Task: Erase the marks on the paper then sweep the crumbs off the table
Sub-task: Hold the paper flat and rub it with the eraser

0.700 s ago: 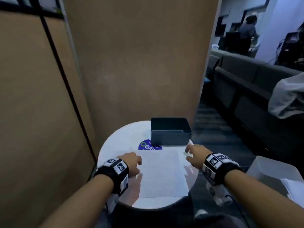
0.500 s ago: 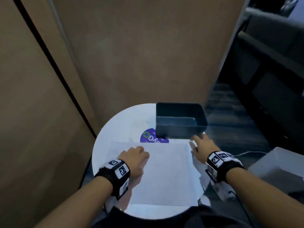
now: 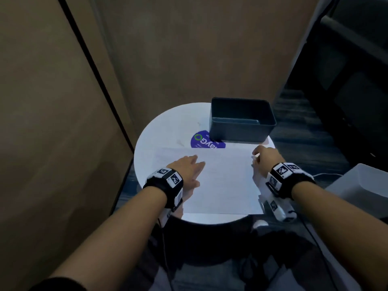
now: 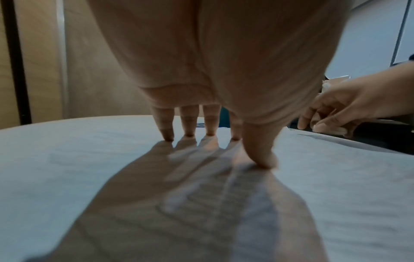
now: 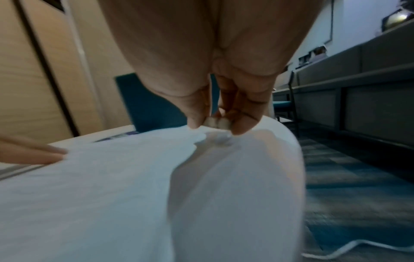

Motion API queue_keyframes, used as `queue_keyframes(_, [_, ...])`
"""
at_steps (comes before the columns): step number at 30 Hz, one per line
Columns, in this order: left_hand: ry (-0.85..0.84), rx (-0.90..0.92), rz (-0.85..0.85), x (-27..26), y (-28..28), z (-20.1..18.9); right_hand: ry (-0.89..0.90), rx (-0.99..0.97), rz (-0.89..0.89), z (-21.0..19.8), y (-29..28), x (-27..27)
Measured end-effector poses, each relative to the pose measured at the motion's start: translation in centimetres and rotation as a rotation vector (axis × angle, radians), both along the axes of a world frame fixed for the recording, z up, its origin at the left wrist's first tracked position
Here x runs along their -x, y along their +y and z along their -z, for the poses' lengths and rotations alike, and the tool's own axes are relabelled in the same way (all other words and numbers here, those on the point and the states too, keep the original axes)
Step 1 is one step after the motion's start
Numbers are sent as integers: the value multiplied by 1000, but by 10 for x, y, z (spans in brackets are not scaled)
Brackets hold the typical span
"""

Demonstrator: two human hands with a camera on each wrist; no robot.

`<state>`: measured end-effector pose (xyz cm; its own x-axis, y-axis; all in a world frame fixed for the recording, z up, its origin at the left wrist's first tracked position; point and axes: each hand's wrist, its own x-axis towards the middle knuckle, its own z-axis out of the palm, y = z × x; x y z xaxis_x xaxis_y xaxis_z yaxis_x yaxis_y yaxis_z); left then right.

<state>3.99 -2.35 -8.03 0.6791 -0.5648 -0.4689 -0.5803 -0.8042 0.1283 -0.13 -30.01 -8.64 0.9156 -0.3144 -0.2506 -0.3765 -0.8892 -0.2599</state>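
A white sheet of paper [image 3: 222, 181] lies on the round white table [image 3: 168, 127]. My left hand [image 3: 189, 169] lies on the sheet's left part, its straight fingertips [image 4: 190, 134] and thumb pressing down. Faint lines show on the paper [image 4: 201, 203] under its shadow. At the sheet's far right corner my right hand [image 3: 262, 158] pinches a small white eraser [image 5: 216, 123] between thumb and fingers, just above the paper [image 5: 112, 186]. No crumbs are visible.
A dark rectangular bin [image 3: 241, 131] stands at the table's far right, right behind the paper. A purple round sticker [image 3: 201, 141] lies partly under it. Brown panels close off the left and back. A white box [image 3: 361, 185] sits low on the right.
The view tilted down. My left hand slid right onto the paper and its curled fingers flattened. My right hand's fingers curled in and now pinch the eraser.
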Motion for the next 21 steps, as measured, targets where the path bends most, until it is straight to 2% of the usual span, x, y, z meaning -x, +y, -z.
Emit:
queue_keyframes(3, [26,68,-47,16,6,0,-149,-83,-96,-9,40,22])
queue_keyframes(5, [6,110,-94,20,9,-3,-173,-184,-190,-10,65,34])
queue_keyframes(7, [-50,101,-81,28,13,-3,-101,-183,-289,-5,78,48])
queue_keyframes(11, [-58,99,-43,41,20,1,102,30,-406,23,77,71])
queue_keyframes(15, [-166,109,59,62,9,15,197,79,-369,50,82,91])
queue_keyframes(21, [-212,150,75,57,-30,19,230,71,-356,51,79,82])
